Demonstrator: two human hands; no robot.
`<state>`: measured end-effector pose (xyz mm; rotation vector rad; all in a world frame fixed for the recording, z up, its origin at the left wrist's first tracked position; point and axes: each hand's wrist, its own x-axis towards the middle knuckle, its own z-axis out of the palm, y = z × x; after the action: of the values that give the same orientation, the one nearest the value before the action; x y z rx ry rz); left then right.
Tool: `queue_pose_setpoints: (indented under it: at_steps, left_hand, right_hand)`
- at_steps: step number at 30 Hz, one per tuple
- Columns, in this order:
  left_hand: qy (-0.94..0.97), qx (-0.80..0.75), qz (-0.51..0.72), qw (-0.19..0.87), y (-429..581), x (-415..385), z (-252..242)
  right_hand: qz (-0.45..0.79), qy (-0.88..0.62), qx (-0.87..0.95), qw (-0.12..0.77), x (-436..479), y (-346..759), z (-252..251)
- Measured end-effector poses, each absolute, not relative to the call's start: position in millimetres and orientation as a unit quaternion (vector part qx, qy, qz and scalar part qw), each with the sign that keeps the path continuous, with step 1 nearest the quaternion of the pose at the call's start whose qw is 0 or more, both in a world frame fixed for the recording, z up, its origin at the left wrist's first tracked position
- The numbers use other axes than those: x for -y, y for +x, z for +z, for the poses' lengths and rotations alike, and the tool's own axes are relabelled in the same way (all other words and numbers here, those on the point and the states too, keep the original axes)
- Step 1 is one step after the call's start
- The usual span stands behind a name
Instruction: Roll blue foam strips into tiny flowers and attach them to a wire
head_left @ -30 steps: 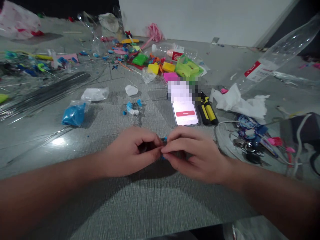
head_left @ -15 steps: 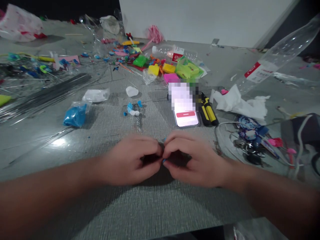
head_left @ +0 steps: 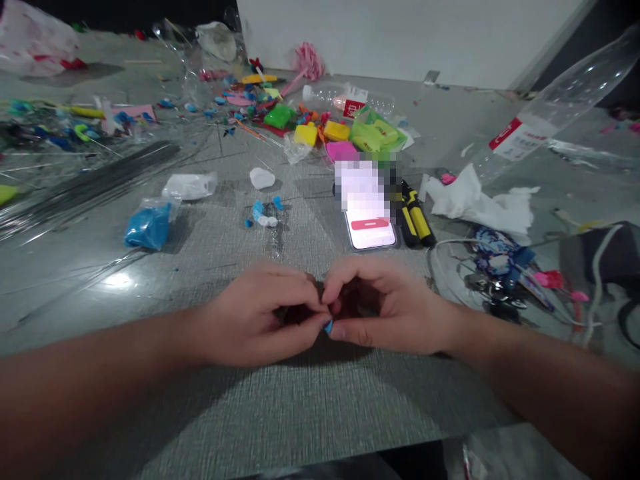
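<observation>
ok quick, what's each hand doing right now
Left hand: closed, apparently pinching a small blue piece.
Right hand: curled against the same piece; whether it grips cannot be told.

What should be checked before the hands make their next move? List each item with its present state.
1. Left hand and right hand close together at the fingertips: ok.
2. Small blue piece visible at the fingertips: ok.
3. Whole shape of that piece visible: not ok, fingers cover part.
4. Firmness of the right hand's grip: cannot tell.
5. Phone and yellow-and-black tool apart from the hands: ok.
6. Blue packet apart from the left hand: ok.
</observation>
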<state>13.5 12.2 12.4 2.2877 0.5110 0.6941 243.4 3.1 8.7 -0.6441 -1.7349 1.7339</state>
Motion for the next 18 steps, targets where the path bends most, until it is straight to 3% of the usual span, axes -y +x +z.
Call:
queue_pose_setpoints:
  at_steps: [7, 13, 18]
  left_hand:
    - [0.854, -0.356, 0.235, 0.297, 17.9, -15.8, 15.6]
    - [0.878, -0.35, 0.204, 0.254, 18.5, -15.3, 11.1]
    - [0.896, -0.322, 0.17, 0.254, 14.7, -15.5, 11.3]
  right_hand:
    - [0.512, -0.289, 0.718, 0.371, -0.1, 247.7, 18.5]
    - [0.451, -0.33, 0.756, 0.341, -2.9, 244.4, 16.5]
    - [0.48, -0.343, 0.729, 0.347, -2.2, 243.5, 13.1]
